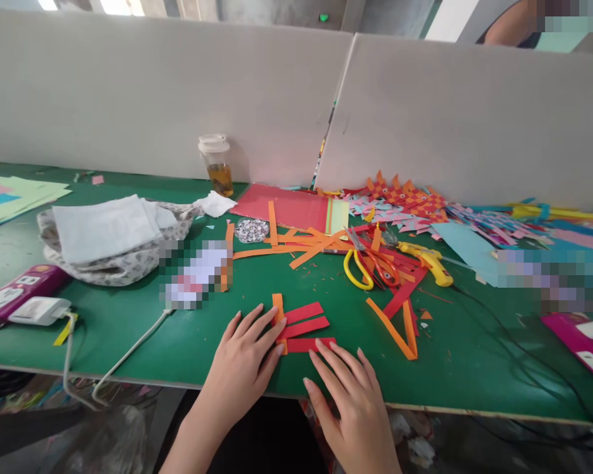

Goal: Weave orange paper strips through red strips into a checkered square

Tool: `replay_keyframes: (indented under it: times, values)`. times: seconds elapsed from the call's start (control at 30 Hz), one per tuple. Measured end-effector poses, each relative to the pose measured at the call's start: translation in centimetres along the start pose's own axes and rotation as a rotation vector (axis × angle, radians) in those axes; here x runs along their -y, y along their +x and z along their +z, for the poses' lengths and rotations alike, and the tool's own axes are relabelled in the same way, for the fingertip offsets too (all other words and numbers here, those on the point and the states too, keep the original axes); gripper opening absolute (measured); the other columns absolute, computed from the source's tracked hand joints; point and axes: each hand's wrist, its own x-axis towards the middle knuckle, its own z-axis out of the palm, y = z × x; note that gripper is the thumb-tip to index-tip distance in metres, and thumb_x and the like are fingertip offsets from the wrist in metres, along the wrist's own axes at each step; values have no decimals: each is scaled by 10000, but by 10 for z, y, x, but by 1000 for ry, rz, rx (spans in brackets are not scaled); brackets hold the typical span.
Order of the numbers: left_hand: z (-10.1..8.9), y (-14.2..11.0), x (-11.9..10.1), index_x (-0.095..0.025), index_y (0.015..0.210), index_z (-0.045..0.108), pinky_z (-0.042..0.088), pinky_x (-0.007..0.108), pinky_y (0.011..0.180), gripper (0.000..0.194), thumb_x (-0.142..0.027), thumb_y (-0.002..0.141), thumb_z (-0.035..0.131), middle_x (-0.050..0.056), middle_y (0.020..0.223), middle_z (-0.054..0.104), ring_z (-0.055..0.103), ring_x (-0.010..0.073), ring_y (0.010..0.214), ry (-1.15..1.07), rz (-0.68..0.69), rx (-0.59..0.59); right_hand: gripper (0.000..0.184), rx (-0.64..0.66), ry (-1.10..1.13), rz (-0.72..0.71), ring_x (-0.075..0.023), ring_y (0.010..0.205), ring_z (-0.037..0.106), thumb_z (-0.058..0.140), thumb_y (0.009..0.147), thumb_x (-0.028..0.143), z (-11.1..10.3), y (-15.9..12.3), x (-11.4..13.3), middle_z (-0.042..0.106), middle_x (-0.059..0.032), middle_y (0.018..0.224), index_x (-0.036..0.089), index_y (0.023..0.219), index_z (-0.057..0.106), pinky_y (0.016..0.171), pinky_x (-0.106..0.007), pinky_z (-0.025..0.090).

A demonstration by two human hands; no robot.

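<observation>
Three red paper strips [306, 327] lie side by side on the green tabletop, their left ends meeting an upright orange paper strip [277, 303]. My left hand [244, 355] rests flat with fingers spread, its fingertips on the orange strip and the red ends. Part of that joint is hidden under the fingers. My right hand [348, 388] is open too, fingers stretched out, with fingertips at the right end of the lowest red strip. Neither hand grasps anything. To the right lies a folded orange strip [393, 332].
Behind the strips are yellow-handled scissors [358, 271], red-handled scissors [388, 271], a yellow glue gun [429, 263] with a cord, and loose orange strips [316, 247]. A lidded cup [220, 174] stands by the partition. Left are a phone [197, 273] and a purple power strip [24, 289].
</observation>
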Motion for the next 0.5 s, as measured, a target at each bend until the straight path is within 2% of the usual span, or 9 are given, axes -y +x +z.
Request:
replay_keyframes:
  times: [0.23, 0.4, 0.5]
  values:
    - [2, 11, 1, -291, 1260, 444, 334, 464, 992, 397, -308, 868, 386, 15, 1333, 447, 386, 233, 1227, 23, -58, -35, 375, 25, 7, 14, -230, 1146, 473, 469, 853, 339, 0, 9, 4, 548, -45, 1226, 228, 1209, 503, 999, -471, 292]
    - [0, 17, 11, -305, 1224, 485, 332, 461, 990, 383, -360, 849, 426, 24, 1283, 501, 430, 231, 1185, 4, 29, 0, 369, -17, 54, 29, -221, 1173, 455, 457, 862, 286, -2, 9, 8, 518, -60, 1260, 214, 1222, 488, 1027, -462, 273]
    - [-2, 17, 14, -313, 1208, 499, 326, 470, 991, 368, -346, 848, 431, 27, 1292, 490, 419, 235, 1195, 13, 53, 7, 413, 19, 58, 21, -232, 1222, 402, 430, 875, 298, -2, 17, 10, 459, -63, 1315, 210, 1279, 427, 1027, -471, 283]
